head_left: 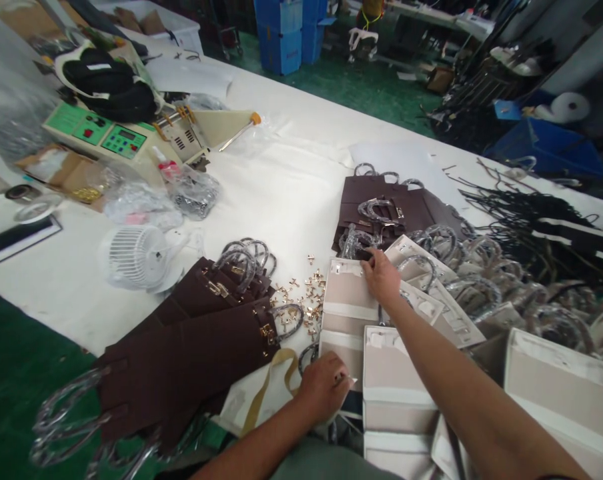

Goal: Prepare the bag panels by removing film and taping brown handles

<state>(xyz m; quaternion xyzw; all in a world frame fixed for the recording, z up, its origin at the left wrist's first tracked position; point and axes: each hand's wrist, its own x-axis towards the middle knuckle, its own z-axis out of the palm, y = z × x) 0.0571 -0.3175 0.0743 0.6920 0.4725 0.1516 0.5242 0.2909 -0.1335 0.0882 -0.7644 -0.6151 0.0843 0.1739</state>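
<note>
A beige bag panel point(349, 287) with pale cross strips lies flat in front of me, inner side up. My right hand point(383, 277) is at its top right corner, thumb and fingers closed on the edge. My left hand point(325, 387) is over its lower end, fingers curled. A small white tip sticks out of them; the rest of what they hold is hidden. Just left of the panel, small gold metal fittings point(309, 297) are scattered. Dark brown bag pieces point(181, 353) with plastic-wrapped handles point(288, 320) overlap at the left.
More beige panels point(399, 363) overlap at the right, beside many wrapped handles point(476, 287). Another dark brown pile point(366, 193) lies beyond my right hand. Black straps point(526, 220) cover the far right. A white fan point(136, 257) and a machine with green panels point(101, 133) stand at the left.
</note>
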